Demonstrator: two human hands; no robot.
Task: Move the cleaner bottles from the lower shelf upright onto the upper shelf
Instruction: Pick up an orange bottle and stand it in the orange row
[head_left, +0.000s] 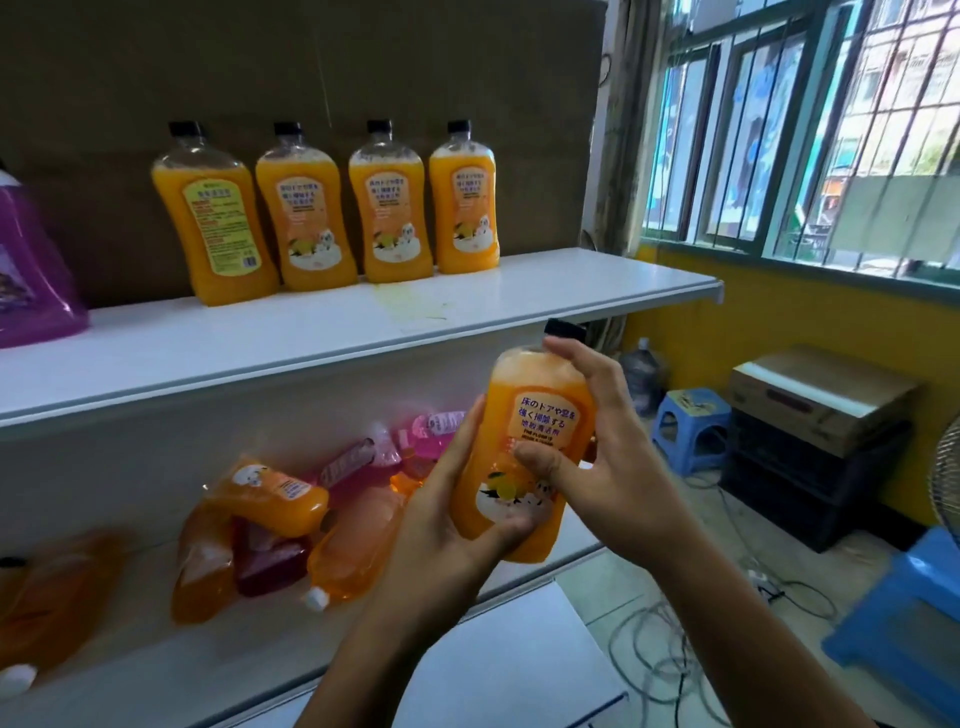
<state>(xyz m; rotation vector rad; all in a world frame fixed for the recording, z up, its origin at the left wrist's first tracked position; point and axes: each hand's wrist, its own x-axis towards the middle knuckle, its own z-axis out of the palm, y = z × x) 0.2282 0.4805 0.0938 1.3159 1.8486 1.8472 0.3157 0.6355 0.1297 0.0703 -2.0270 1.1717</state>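
Holding an orange cleaner bottle (524, 452) in both hands, cap up and nearly upright, out in front of the shelving between the lower shelf (540, 566) and the upper shelf (467, 312). Left hand (447, 519) cupped under the base with the thumb across the front; right hand (592, 462) wrapped round the side, thumb pressed on the label. Mid-carry, by the look of it. Next: lifting to the bare stretch right of four standing orange bottles (322, 208), setting down level. Several more bottles (270, 530) lying in a heap below, perhaps pouches among them.
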